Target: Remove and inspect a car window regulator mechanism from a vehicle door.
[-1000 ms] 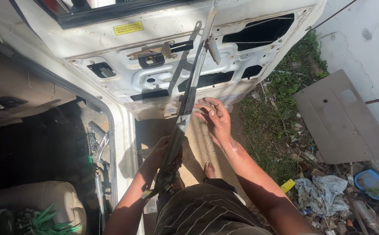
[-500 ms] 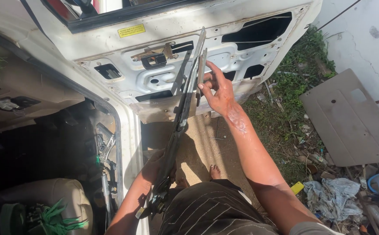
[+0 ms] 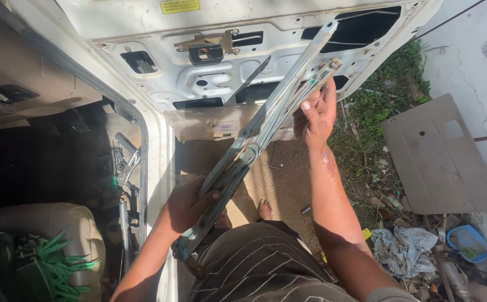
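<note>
A long metal window-regulator assembly (image 3: 260, 131) of grey rails runs diagonally from lower left to upper right in front of a white car door (image 3: 143, 33) with its trim off. My left hand (image 3: 185, 204) grips the assembly's lower part near my lap. My right hand (image 3: 316, 114) holds its upper end, fingers wrapped around the rails beside the door's inner panel openings.
The open car cabin with a beige seat (image 3: 42, 223) and green items lies at left. A removed door trim panel (image 3: 439, 154) leans on the ground at right, next to rags, a blue bowl (image 3: 467, 243) and weeds. My bare foot (image 3: 264, 210) rests on dirt.
My right hand rose from the middle of the assembly to its upper end and closed on it. The view has moved closer to the door.
</note>
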